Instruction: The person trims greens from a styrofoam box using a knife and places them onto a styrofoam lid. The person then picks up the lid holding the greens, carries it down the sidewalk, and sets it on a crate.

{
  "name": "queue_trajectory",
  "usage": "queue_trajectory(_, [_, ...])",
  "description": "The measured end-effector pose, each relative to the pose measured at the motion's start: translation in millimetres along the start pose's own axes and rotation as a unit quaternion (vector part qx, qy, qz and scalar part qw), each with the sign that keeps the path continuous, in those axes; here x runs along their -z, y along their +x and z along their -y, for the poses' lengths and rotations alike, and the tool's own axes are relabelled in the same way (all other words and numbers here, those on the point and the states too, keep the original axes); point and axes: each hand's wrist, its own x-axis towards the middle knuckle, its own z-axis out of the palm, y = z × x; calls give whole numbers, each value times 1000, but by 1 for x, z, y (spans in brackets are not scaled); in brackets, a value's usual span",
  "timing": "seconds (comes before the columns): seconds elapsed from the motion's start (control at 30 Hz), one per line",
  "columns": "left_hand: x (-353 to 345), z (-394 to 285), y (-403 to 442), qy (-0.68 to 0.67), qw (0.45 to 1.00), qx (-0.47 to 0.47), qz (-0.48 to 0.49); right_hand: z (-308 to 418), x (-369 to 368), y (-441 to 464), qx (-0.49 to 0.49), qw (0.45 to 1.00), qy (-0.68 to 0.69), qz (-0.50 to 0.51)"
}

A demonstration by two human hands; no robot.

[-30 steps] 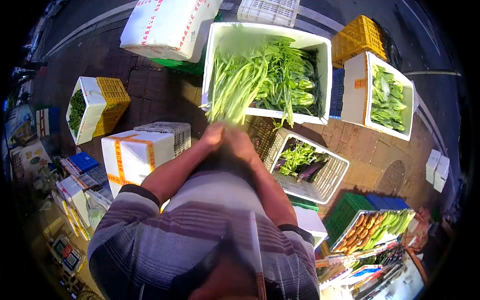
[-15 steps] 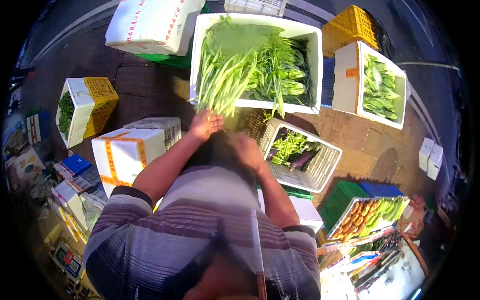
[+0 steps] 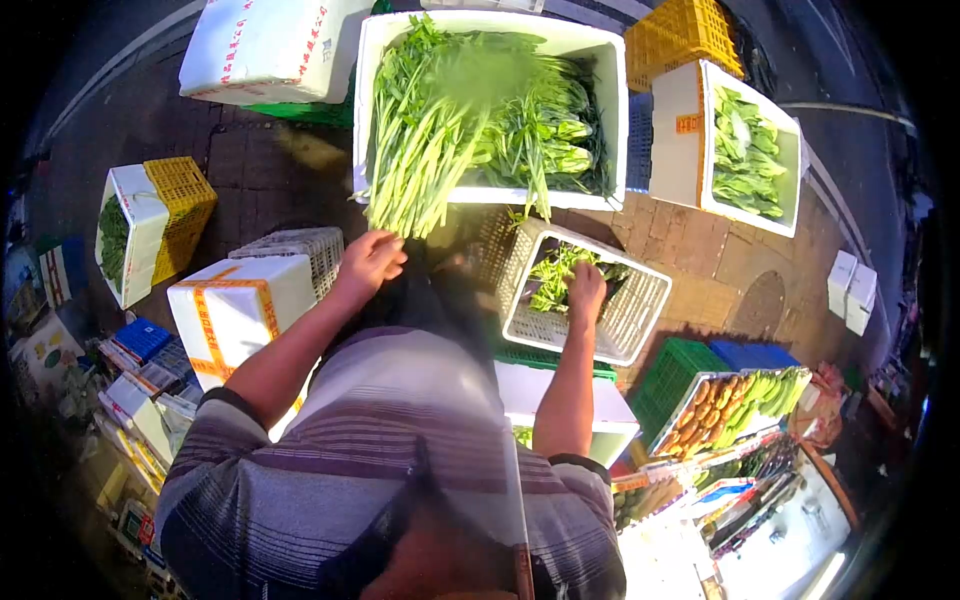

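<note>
- Brown paving (image 3: 700,240) is spreading beneath the boxes and crates.
- A large white foam box (image 3: 617,130) is standing in front of the person, its top open, holding leafy greens (image 3: 560,130) at its right side.
- A pale plastic crate (image 3: 638,330) is sitting nearer the person, below the foam box's right half, tilting in view.
- A white box with orange tape (image 3: 240,300) is standing beyond the left forearm.
- A thick bunch of long-stemmed greens (image 3: 425,150) is lying in the left part of the foam box, its pale stems hanging over the near edge.
- A smaller heap of bright greens (image 3: 546,288) is lying inside the crate, beside something dark.
- The left hand (image 3: 368,264) is hanging just below those stem ends; its fingers (image 3: 390,255) are curling loosely, partly open, and whether they are touching a stem I cannot tell.
- The right hand (image 3: 588,290) is dipping into the crate, at the right side of the heap; its fingers (image 3: 581,271) are bunching downward, and I cannot tell whether they are pinching any greens.
</note>
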Motion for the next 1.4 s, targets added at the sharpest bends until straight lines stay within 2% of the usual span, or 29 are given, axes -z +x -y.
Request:
queue_trajectory(0.03, [-12, -2, 14, -6, 999, -10, 29, 4, -17, 11, -10, 986, 166, 13])
queue_trajectory(0.07, [-26, -7, 28, -12, 998, -21, 59, 7, -33, 22, -18, 944, 329, 24])
queue_trajectory(0.13, [-59, -23, 50, 28, 993, -39, 108, 18, -48, 35, 81, 985, 149, 10])
queue_trajectory(0.2, [-85, -24, 69, -22, 991, 39, 130, -27, -97, 75, 80, 993, 76, 45])
queue_trajectory(0.23, [-96, -14, 82, 14, 990, 16, 141, -1, -99, 64, 35, 994, 74, 70])
queue_trajectory(0.27, [-102, -13, 90, 1, 988, 34, 151, 30, -100, 50, -10, 993, 74, 94])
queue_trajectory(0.3, [-107, -14, 95, -11, 985, 53, 161, 5, -126, 63, 61, 984, 145, 79])
queue_trajectory(0.33, [-111, -14, 98, -24, 982, 73, 171, -8, -143, 68, 75, 988, 129, 47])
queue_trajectory(0.4, [-112, -13, 99, 7, 986, 53, 158, -1, -143, 61, 84, 995, 44, 29])
queue_trajectory(0.6, [-115, -17, 88, 132, 980, 43, 143, 59, -111, -31, 78, 991, 81, 74])
queue_trajectory(0.67, [-121, 4, 97, 163, 974, -37, 153, 72, -105, -52, 82, 983, 110, 118])
queue_trajectory(0.73, [-123, -23, 85, 240, 952, 0, 190, 81, -102, -69, 70, 978, 145, 133])
queue_trajectory(0.8, [-126, -16, 88, 176, 965, 29, 190, 87, -100, -82, 42, 974, 187, 120])
queue_trajectory(0.83, [-127, -14, 88, 144, 970, 45, 189, 88, -96, -85, 100, 980, 144, 95])
queue_trajectory(0.93, [-130, -34, 75, -77, 977, 48, 195, 81, -89, -96, 33, 978, 123, 164])
queue_trajectory(0.97, [-127, -48, 76, -94, 975, 80, 183, 83, -86, -105, 20, 977, 143, 159])
queue_trajectory(1.03, [-119, -68, 77, -147, 965, 81, 200, 94, -77, -127, -1, 972, 182, 150])
queue_trajectory(1.1, [-119, -85, 76, -180, 964, 62, 185, 72, -79, -137, -25, 962, 237, 134])
queue_trajectory(1.13, [-115, -87, 77, -191, 956, 88, 206, 52, -83, -140, -35, 956, 264, 125])
queue_trajectory(1.17, [-107, -90, 79, -202, 946, 113, 226, 9, -98, -137, 60, 979, 193, 18])
queue_trajectory(1.23, [-98, -92, 81, -190, 938, 141, 254, -2, -70, -134, -76, 953, 294, -20])
queue_trajectory(1.27, [-95, -91, 78, -158, 939, 142, 271, -32, -62, -125, -63, 971, 225, -56])
queue_trajectory(1.3, [-93, -92, 75, -125, 938, 144, 288, -63, -43, -107, -96, 995, -24, 1])
queue_trajectory(1.33, [-90, -92, 73, -93, 937, 143, 305, -83, -40, -99, -41, 991, -118, -58])
queue_trajectory(1.37, [-88, -90, 69, -126, 928, 138, 321, -95, -35, -91, 17, 971, -209, -117])
queue_trajectory(1.4, [-86, -97, 68, -165, 931, 110, 305, -92, -21, -73, -84, 981, -162, -64])
